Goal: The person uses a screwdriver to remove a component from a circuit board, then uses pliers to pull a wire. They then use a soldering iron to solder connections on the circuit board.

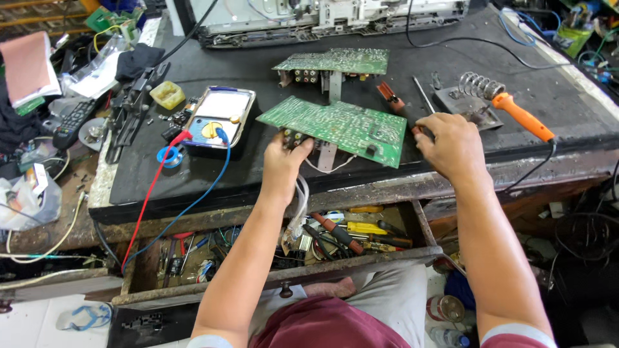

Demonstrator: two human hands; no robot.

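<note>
A green circuit board (342,125) lies tilted on the black bench mat (258,71). My left hand (284,161) grips its near left corner by the row of sockets. My right hand (448,145) is closed around a dark-handled tool (419,109) at the board's right edge; only the tool's thin metal shaft and part of the handle show. A second green circuit board (335,61) lies farther back. A screwdriver with a reddish handle (390,96) rests between the boards and my right hand.
A multimeter (219,116) with red and blue leads sits left of the board. An orange-handled soldering iron (522,116) rests in its coil stand (474,96) at right. An open drawer (348,235) of tools is below the bench edge. Clutter fills the far left.
</note>
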